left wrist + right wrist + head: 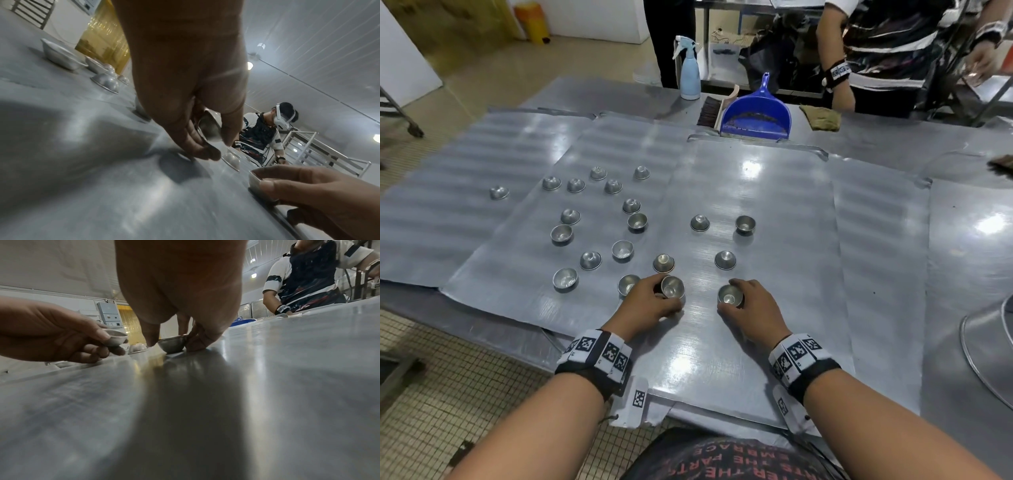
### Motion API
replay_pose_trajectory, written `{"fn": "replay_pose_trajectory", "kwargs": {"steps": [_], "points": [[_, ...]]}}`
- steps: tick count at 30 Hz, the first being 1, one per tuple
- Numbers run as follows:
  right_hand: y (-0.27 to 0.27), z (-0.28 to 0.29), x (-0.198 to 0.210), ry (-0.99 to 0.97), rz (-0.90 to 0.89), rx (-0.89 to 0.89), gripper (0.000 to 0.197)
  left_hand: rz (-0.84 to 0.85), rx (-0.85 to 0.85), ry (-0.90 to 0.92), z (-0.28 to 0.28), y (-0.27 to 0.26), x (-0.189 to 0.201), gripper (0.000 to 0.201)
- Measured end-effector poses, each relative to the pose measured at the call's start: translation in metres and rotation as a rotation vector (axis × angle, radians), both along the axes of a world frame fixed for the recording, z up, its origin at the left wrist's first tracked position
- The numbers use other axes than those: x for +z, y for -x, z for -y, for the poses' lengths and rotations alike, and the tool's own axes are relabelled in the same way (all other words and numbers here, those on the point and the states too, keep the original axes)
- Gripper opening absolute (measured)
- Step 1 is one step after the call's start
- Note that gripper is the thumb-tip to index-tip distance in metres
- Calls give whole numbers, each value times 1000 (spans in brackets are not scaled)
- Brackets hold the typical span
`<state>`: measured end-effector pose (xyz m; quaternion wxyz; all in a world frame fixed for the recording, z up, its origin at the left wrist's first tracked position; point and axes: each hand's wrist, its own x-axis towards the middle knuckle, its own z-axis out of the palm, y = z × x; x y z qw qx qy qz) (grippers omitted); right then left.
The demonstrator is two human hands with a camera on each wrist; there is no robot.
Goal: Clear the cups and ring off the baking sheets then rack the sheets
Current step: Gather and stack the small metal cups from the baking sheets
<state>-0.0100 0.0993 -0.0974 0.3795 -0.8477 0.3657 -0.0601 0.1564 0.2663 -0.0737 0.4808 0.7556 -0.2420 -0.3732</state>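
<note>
1. the left hand (645, 301) holds one small metal cup (673, 286) between thumb and fingers, lifted a little above the baking sheet (774, 212); in the left wrist view the cup (209, 128) is tilted on its side in the pinch.
2. the right hand (751, 310) has its thumb and fingers curled around a second cup (730, 295) that stands upright on the same sheet, mouth up; in the right wrist view this cup (172, 344) touches the sheet surface.
3. the two held cups are at about 6 o'clock of the middle sheet, near its front edge, with a small gap between them.
4. another cup (628, 284) stands just beside the left hand at its 10 o'clock, partly hidden by the fingers.
5. many more cups lie spread on the sheets from 9 to 12 o'clock of the hands, some mouth up and some turned over; one lone cup (499, 192) sits far at 10 o'clock on the left sheet (448, 212).
6. on the desk (969, 260) at 12 o'clock lie a blue dustpan (756, 113) and a spray bottle (689, 73).
7. at 3 o'clock, a large metal ring (983, 363) is partly in view at the picture edge.
8. a second person (887, 51) stands behind the desk at 1 o'clock.
</note>
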Motion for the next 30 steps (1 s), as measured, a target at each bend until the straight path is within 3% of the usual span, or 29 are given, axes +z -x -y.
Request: {"fn": "replay_pose_trajectory", "kwargs": {"steps": [7,14,19,23,30], "points": [[-3,5,8,-89,54,-49,63,-248,91,73,-11,6,-1,29],[-19,-6,35,-191,246,17,52,-219,57,90,-17,2,-5,38],[-35,-20,43,-158,292,153,59,-291,57,122,-19,3,-1,61],[-42,-28,45,-123,297,230,58,-349,74,158,-24,3,3,38],[-49,-33,44,-117,285,287,56,-506,149,229,-30,8,8,27]]}}
